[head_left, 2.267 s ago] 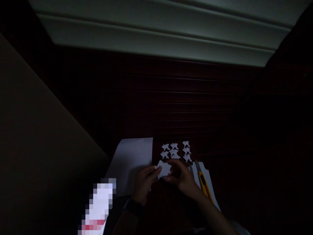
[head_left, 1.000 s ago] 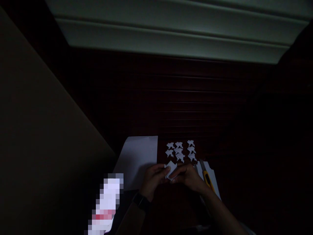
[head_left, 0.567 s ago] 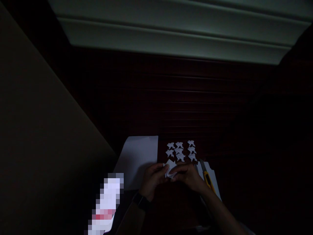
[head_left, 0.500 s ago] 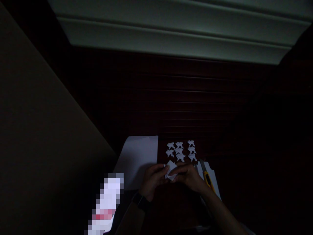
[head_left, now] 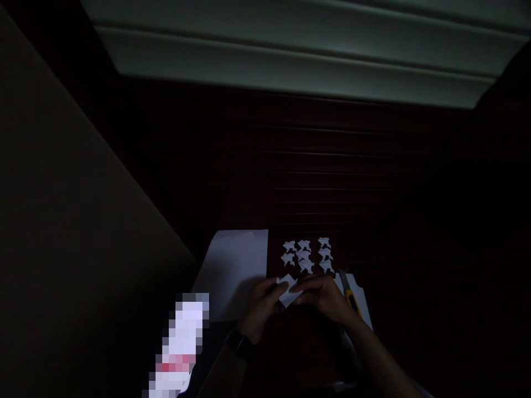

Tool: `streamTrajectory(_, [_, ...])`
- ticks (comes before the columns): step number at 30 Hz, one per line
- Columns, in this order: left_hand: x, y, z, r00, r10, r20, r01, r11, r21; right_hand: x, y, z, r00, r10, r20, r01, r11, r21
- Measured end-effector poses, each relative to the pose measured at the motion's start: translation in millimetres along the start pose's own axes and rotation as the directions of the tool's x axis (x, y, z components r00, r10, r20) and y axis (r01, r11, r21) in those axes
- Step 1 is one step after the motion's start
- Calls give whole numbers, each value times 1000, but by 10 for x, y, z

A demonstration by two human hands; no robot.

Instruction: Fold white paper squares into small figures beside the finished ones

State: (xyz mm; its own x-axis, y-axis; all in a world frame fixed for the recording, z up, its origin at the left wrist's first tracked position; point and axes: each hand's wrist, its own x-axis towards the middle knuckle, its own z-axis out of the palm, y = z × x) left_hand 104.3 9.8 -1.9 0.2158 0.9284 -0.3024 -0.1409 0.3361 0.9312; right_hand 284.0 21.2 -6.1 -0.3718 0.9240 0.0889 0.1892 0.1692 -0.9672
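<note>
Between my hands is a small piece of folded white paper (head_left: 289, 297), held just above the dark table. My left hand (head_left: 260, 305), with a dark watch on the wrist, pinches its left side, the thumb lying on top. On the right side, the fingers of my right hand (head_left: 323, 297) grip the paper's edge. Just beyond my hands lie several small folded paper figures (head_left: 304, 255), set out in rough columns. The undersides of the fingers are hidden, and the dim light blurs the folds.
A large white sheet (head_left: 238, 260) lies to the left. At the right, a yellow utility knife (head_left: 352, 301) rests on white paper (head_left: 365, 309). A bright pixelated object (head_left: 180, 345) is at lower left. Dark slatted panelling (head_left: 290, 171) rises behind the table.
The folded paper has been turned and now shows a flatter, longer face. My left thumb lies further across it, and my right hand has shifted slightly right.
</note>
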Motion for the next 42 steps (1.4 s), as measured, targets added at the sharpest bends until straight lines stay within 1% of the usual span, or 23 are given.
streamTrajectory(4, [6,7,9,998,48,32,-49,998,34,-9,-26,-1,1000,-7,-13,7,1000,20])
streamTrajectory(8, [-10,31,32,993,111,31,-114,990,83,-13,-30,-2,999,-7,-38,9,998,55])
streamTrajectory(12, [-16,60,54,987,161,0,-160,980,117,3,18,-25,999,6,-54,-3,998,62])
streamTrajectory(16, [-44,109,80,978,203,-51,-193,968,160,14,42,-45,996,19,-91,-17,1000,19])
streamTrajectory(18, [-75,127,99,969,242,-47,-230,956,180,15,39,-57,992,18,-126,-17,1000,9])
streamTrajectory(20, [-100,123,119,960,280,-14,-271,942,199,13,34,-74,985,19,-171,-17,1000,14])
streamTrajectory(23, [-99,84,141,945,328,16,-320,908,271,7,30,-99,974,56,-219,-58,998,-5])
streamTrajectory(25, [-78,58,144,925,380,-10,-355,871,341,5,20,-105,967,78,-244,-90,995,-40])
streamTrajectory(27, [-57,47,141,905,423,-48,-376,847,376,7,-1,-94,961,75,-264,-92,994,-53])
streamTrajectory(28, [-50,47,138,900,430,-68,-376,847,376,9,-16,-84,959,71,-273,-86,995,-44])
streamTrajectory(31, [-46,54,131,903,413,-119,-352,870,347,15,-50,-44,959,81,-272,-77,997,27])
streamTrajectory(34, [-52,50,132,907,390,-160,-326,890,319,14,-44,-17,953,118,-281,-104,992,64])
streamTrajectory(37, [-53,39,136,916,365,-168,-307,905,294,7,-18,-11,943,144,-301,-134,990,54])
streamTrajectory(39, [-56,35,139,920,355,-169,-298,910,288,1,-11,-10,945,142,-295,-135,990,45])
streamTrajectory(42, [-75,44,153,909,382,-165,-320,896,307,-4,-24,-4,946,127,-298,-124,992,30])
